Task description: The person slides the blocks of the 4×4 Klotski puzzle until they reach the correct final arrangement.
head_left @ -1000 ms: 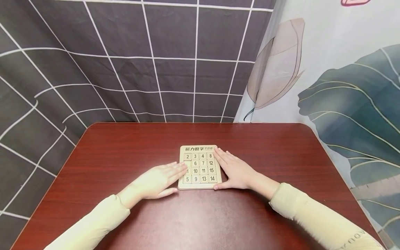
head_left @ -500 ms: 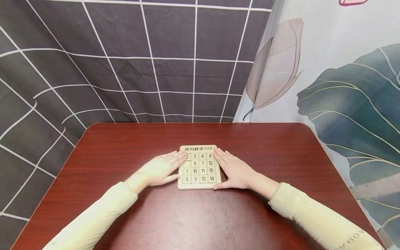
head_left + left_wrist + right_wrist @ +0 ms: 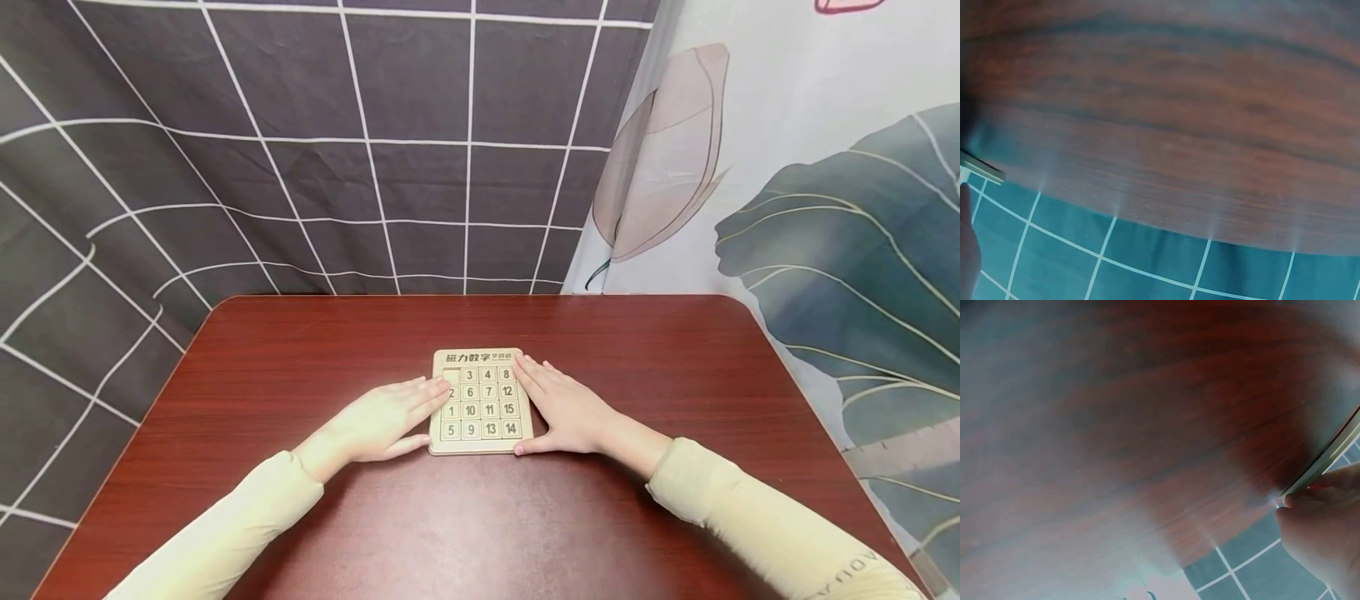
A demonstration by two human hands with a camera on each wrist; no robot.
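Number puzzle (image 3: 480, 447) lies on red-brown table (image 3: 300, 350) btwn both hands; gridded curtain (image 3: 420, 179) behind, leaf-print curtain (image 3: 675, 208) to R. L hand (image 3: 382, 421), fingers straight, partly hides 2 tile (image 3: 452, 394); R hand (image 3: 570, 410) rests along R edge, fingers extended, not clenched. Wrist views blurry, prob. puzzle's edge only. Long axis near–far, title at far end.

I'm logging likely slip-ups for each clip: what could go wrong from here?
The left hand partly covers the 2 tile, just below the vacant top-left slot; a stray push might slide that tile up. If the right hand eased off the sliding number puzzle's right side, the puzzle could skid on the table.
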